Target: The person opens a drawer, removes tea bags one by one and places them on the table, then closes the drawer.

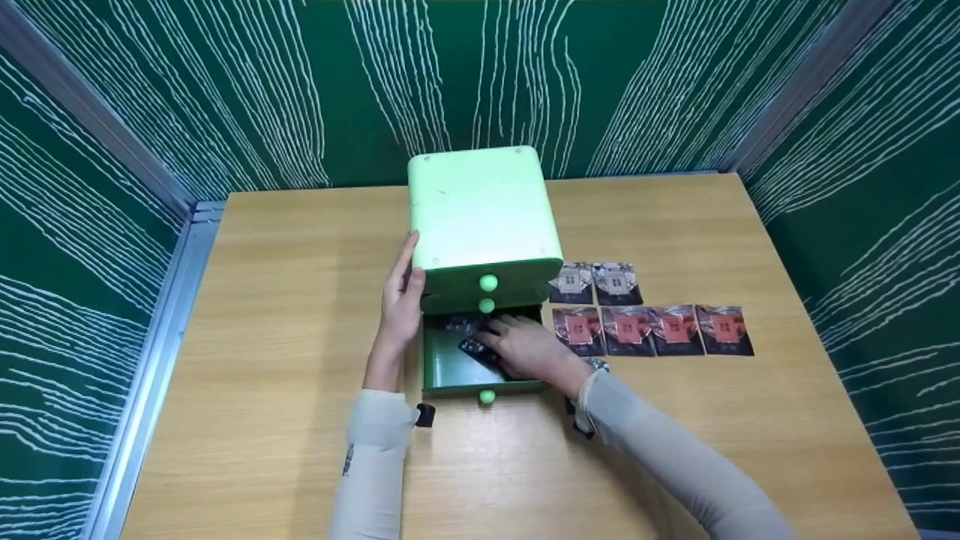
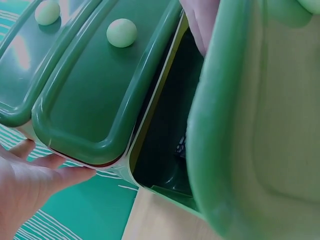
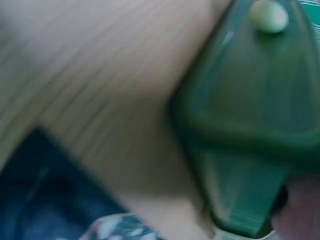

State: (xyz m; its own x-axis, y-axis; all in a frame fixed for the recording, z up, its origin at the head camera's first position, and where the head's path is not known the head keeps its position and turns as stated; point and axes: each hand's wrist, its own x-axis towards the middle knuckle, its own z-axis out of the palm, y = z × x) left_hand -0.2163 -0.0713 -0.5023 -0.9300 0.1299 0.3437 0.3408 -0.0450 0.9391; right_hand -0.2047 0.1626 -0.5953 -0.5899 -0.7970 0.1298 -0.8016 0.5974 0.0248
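Note:
A light-green chest of drawers [image 1: 484,214] stands on the table with its bottom drawer [image 1: 442,371] pulled out. My left hand [image 1: 401,307] rests against the chest's left side, its fingers fairly straight; the left wrist view shows those fingers [image 2: 75,174] along the side wall. My right hand [image 1: 529,349] reaches down into the drawer, fingers bent, and holds a dark, flat packet [image 1: 474,349] by its edge. More dark packets [image 1: 461,322] lie toward the back of the drawer. In the right wrist view the drawer front [image 3: 250,95] hides most of that hand.
Right of the chest lie two rows of square packets: two with pale labels [image 1: 617,283] behind, several with red labels [image 1: 677,328] in front. Another packet [image 1: 598,364] shows partly beside the right wrist. Green walls with white lines [image 1: 510,75] enclose the table [image 1: 285,300].

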